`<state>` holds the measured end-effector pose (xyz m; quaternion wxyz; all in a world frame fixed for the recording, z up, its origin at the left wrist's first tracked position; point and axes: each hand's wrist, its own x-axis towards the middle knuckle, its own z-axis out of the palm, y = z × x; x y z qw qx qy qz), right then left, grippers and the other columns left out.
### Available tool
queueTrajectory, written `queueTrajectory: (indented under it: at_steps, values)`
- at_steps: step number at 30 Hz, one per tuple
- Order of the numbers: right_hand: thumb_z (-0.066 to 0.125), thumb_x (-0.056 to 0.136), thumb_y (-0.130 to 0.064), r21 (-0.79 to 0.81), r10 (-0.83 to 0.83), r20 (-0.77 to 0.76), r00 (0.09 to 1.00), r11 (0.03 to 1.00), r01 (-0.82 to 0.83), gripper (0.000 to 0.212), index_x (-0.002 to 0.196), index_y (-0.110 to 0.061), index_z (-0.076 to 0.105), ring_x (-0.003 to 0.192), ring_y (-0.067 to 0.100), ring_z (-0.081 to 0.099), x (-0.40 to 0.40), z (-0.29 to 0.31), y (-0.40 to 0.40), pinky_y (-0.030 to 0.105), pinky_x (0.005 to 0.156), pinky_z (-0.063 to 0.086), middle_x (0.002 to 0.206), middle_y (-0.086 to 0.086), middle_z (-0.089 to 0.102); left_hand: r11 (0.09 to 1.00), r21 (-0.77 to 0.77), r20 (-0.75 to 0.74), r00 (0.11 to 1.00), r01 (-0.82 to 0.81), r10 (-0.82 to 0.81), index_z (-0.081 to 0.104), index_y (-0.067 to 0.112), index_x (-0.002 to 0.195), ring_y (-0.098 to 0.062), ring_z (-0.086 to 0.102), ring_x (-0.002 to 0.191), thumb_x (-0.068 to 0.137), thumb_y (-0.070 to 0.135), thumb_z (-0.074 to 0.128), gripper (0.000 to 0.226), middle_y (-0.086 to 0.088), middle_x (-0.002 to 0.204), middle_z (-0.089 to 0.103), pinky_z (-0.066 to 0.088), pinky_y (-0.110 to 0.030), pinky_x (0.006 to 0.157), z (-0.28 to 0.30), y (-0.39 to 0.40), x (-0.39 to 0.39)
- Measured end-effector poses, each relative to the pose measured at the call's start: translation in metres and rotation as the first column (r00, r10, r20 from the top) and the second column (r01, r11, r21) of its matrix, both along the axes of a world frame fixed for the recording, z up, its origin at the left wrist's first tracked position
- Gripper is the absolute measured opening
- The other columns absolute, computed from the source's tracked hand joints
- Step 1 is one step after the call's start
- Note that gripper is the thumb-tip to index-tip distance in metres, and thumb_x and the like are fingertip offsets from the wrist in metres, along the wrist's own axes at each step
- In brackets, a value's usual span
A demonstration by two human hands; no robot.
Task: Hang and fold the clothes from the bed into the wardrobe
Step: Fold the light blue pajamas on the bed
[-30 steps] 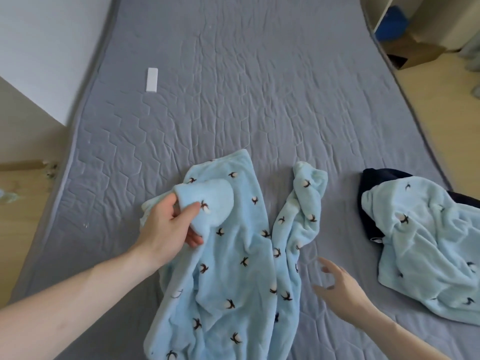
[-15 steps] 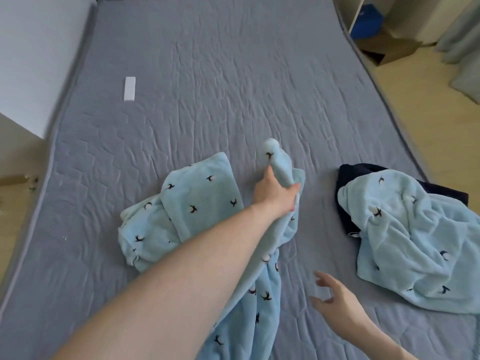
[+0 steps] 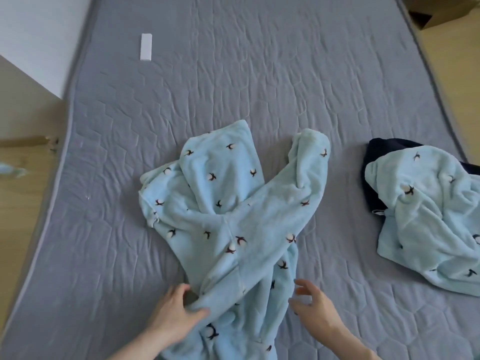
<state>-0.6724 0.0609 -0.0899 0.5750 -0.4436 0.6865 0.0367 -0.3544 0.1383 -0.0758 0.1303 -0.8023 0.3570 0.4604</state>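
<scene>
Head view: pajama bottoms (image 3: 233,224) cropped below.

A small white rectangular object (image 3: 145,46) lies on the mattress, upper left of the frame; a cardboard box (image 3: 439,15) sits on the wooden floor (image 3: 452,81), upper right.

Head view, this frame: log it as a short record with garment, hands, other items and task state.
garment in work: light blue printed fleece garment, spread crumpled on the grey bed
left hand: left hand grips its near edge
right hand: right hand open, beside the fabric, holding nothing
other clothes: second blue fleece piece lying on a dark navy garment
also on bed: small white rectangular object
task state: nothing folded yet
</scene>
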Motion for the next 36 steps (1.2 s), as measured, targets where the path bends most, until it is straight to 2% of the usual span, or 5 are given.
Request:
queueTrajectory:
  at_steps: [9,14,19,23,36]
  values:
    - [0.06,0.098,-0.025,0.051,-0.114,-0.017,0.993,0.992,0.114,0.024,0.122,-0.027,0.059,0.077,0.014,0.074,0.033,-0.006,0.014,0.036,0.074,0.06,0.109,-0.008,0.065,0.875,-0.216,-0.014,0.894,0.434,-0.447,0.037,0.032,0.142,-0.028,0.069,0.099,0.082,0.047,0.033,0.062,0.003,0.118,0.07,0.047,-0.036,0.071,0.012,0.047,-0.079]
    - [0.053,0.104,-0.033,0.089,-0.217,-0.063,0.974,0.971,0.222,0.026,0.12,-0.015,0.061,0.078,0.021,0.071,0.034,0.003,0.011,0.034,0.068,0.056,0.107,0.002,0.068,0.787,-0.059,-0.062,0.785,0.614,-0.617,0.071,0.024,0.118,-0.02,0.072,0.068,0.053,0.043,0.09,0.07,-0.006,0.074,0.073,0.052,-0.024,0.056,0.032,0.043,-0.128]
    - [0.066,0.096,-0.042,0.259,-0.093,-0.056,0.994,0.96,0.104,0.037,0.121,-0.015,0.063,0.081,0.02,0.069,0.041,0.004,0.025,0.035,0.07,0.058,0.105,0.004,0.072,0.829,-0.014,-0.246,0.802,0.559,-0.545,0.051,0.011,0.14,-0.037,0.06,0.117,0.097,0.031,0.051,0.047,-0.007,0.14,0.057,0.047,-0.039,0.091,0.015,0.046,-0.123]
    - [0.077,0.086,-0.043,0.341,0.002,-0.051,0.999,0.94,0.015,0.055,0.128,-0.016,0.053,0.086,0.019,0.07,0.069,0.0,0.051,0.026,0.06,0.055,0.109,0.004,0.069,0.925,0.026,-0.465,0.823,0.38,-0.325,0.071,0.017,0.102,-0.024,0.07,0.096,0.085,0.029,0.055,0.027,-0.005,0.104,0.075,0.057,-0.035,0.081,0.015,0.029,-0.078]
    - [0.058,0.074,-0.031,0.005,-0.285,-0.243,0.927,0.955,0.295,0.012,0.083,-0.025,0.063,0.068,0.013,0.065,0.083,0.01,0.102,0.032,0.062,0.053,0.072,-0.008,0.068,0.863,-0.47,0.001,0.978,-0.185,0.21,0.062,0.025,0.105,-0.016,0.061,0.097,0.086,0.033,0.067,0.021,0.008,0.106,0.063,0.045,-0.028,0.083,-0.011,-0.114,0.038]
